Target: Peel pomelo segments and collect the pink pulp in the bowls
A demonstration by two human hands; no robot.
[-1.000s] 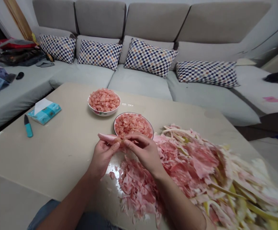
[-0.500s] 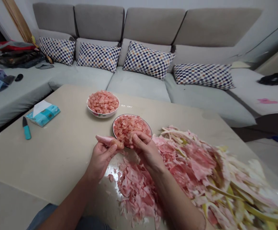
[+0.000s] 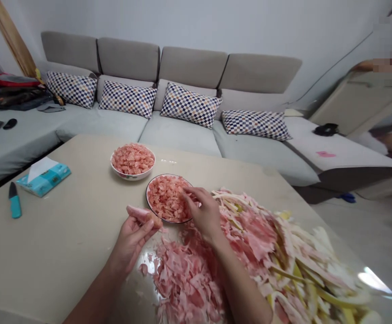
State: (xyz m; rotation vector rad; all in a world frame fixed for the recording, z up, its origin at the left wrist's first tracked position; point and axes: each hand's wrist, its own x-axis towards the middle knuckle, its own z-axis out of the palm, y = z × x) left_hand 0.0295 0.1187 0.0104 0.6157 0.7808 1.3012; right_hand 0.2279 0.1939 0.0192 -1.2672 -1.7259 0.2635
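My left hand (image 3: 133, 238) is closed round a pomelo segment (image 3: 140, 213), its pale pink skin partly on and some pulp bare at the right end. Over the right rim of a dark-edged plate (image 3: 151, 210) is my right hand (image 3: 204, 213), thumb and fingers drawn together; what lies between the tips is too small to make out. Loose pomelo pulp (image 3: 167, 195) heaps on that plate. Beneath and beside my right forearm spread torn pink membranes (image 3: 189, 279), running into thick white and yellow-green pomelo rind (image 3: 304, 274).
Behind the plate stands a white bowl (image 3: 133, 177) full of pulp. A tissue pack (image 3: 47, 177) and a teal-handled knife (image 3: 15, 202) lie at the table's left. A grey sofa (image 3: 178, 135) borders the far side. Another person's arm (image 3: 362, 66) shows at the upper right.
My right hand has moved away from the segment in my left hand, over the plate's right side. The view has tilted up and turned right, bringing another person into sight.
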